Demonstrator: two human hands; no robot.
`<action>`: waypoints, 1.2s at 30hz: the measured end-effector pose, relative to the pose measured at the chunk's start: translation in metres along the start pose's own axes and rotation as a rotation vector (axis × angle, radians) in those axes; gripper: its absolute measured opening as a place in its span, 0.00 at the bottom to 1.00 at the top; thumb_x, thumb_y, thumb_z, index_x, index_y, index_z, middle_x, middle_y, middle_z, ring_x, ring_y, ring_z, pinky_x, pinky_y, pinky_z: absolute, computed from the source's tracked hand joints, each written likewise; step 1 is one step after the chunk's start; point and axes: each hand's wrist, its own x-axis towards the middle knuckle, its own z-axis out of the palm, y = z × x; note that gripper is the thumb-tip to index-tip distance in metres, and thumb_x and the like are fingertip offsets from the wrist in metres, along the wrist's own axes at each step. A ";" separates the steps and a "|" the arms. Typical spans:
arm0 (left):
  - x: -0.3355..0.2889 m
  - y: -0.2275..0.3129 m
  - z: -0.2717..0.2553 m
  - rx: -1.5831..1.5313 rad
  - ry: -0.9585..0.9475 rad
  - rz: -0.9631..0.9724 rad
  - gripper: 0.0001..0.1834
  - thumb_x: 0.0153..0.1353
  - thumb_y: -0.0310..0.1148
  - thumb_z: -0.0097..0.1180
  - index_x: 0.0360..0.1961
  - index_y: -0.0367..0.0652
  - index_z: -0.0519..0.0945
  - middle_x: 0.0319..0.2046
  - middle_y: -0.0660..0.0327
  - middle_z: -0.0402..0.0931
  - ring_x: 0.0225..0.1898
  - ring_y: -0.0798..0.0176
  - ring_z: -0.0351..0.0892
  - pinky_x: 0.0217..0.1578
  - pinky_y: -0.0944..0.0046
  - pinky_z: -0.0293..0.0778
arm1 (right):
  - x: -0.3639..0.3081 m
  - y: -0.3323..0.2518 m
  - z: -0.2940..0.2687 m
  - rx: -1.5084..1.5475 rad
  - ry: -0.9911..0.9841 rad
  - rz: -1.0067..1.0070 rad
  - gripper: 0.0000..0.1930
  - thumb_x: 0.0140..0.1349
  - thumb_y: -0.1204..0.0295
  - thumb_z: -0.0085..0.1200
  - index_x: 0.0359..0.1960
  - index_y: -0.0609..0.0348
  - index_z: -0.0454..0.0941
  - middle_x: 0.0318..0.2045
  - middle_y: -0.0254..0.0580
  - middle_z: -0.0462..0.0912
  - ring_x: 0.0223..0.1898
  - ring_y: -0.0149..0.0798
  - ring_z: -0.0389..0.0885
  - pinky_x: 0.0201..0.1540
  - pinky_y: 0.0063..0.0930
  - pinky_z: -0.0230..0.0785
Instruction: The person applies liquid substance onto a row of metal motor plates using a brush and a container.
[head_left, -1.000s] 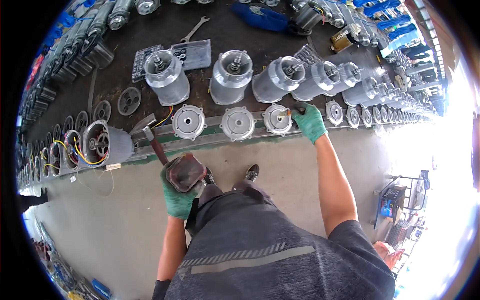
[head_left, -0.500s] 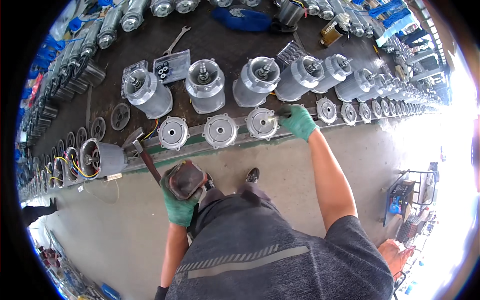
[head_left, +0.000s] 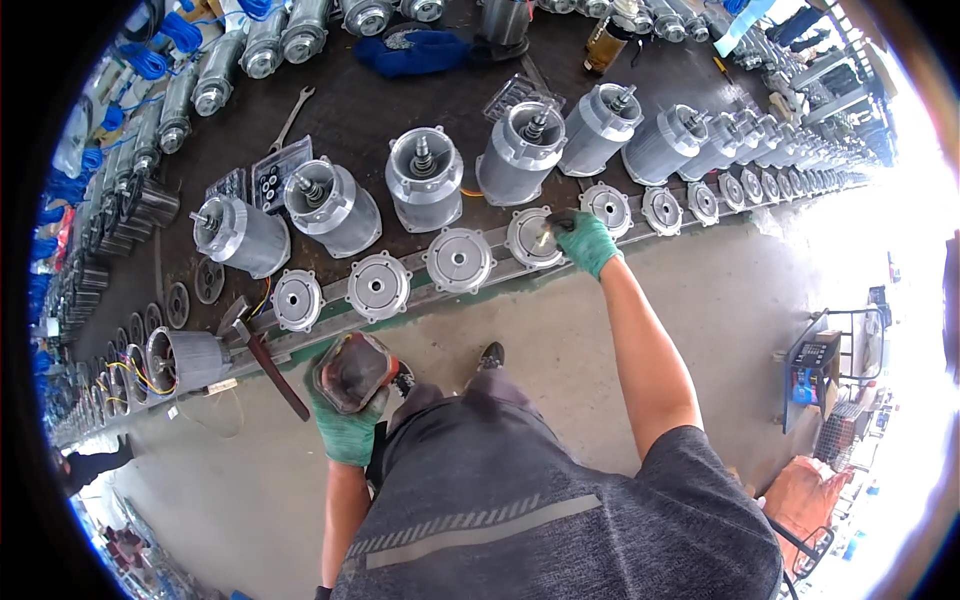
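Round silver-grey metal cover with small lugs around its rim lies flat near the front edge of the long dark-brown tabletop, fourth from the left in a row of similar covers. The right hand, in a green glove, is at its right side, fingers closed around a small dark tool whose pale yellowish tip is over the cover's face; the grip hides most of it, and whether the tip touches the metal cannot be told.

The left hand, also green-gloved, is clamped on a squarish container, dark inside with a worn reddish rim, held in front of the tabletop with its mouth facing up. The two hands are well apart.

Just beyond the left hand, a hammer with a grey metal head and a brown handle rests at the tabletop's edge, its handle jutting out over the grey floor. Behind the covers stands a line of silver cylindrical motor housings with shafts showing at their tops. At the left, an open silver cylinder lies on its side with coloured wires at its mouth. Farther back are a steel wrench and a bunched blue cloth.
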 end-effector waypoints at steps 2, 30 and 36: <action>-0.001 0.009 0.006 0.042 0.011 0.021 0.51 0.39 0.40 0.75 0.66 0.44 0.62 0.60 0.51 0.63 0.61 0.46 0.67 0.61 0.52 0.66 | -0.002 -0.006 -0.017 -0.023 -0.131 -0.081 0.11 0.61 0.67 0.58 0.41 0.60 0.83 0.34 0.46 0.87 0.36 0.41 0.84 0.43 0.30 0.75; 0.148 0.078 0.136 -0.368 -0.356 0.123 0.55 0.39 0.40 0.77 0.68 0.39 0.60 0.60 0.54 0.63 0.62 0.50 0.66 0.64 0.54 0.64 | 0.021 0.067 -0.193 0.288 0.378 0.341 0.11 0.61 0.76 0.55 0.44 0.63 0.81 0.30 0.36 0.83 0.27 0.28 0.78 0.30 0.24 0.72; 0.171 0.105 0.156 -0.391 -0.485 0.132 0.51 0.40 0.38 0.77 0.65 0.39 0.63 0.61 0.53 0.63 0.62 0.51 0.67 0.63 0.55 0.66 | 0.017 0.131 -0.221 0.411 0.540 0.433 0.09 0.64 0.72 0.55 0.40 0.63 0.83 0.25 0.38 0.81 0.19 0.29 0.76 0.20 0.25 0.71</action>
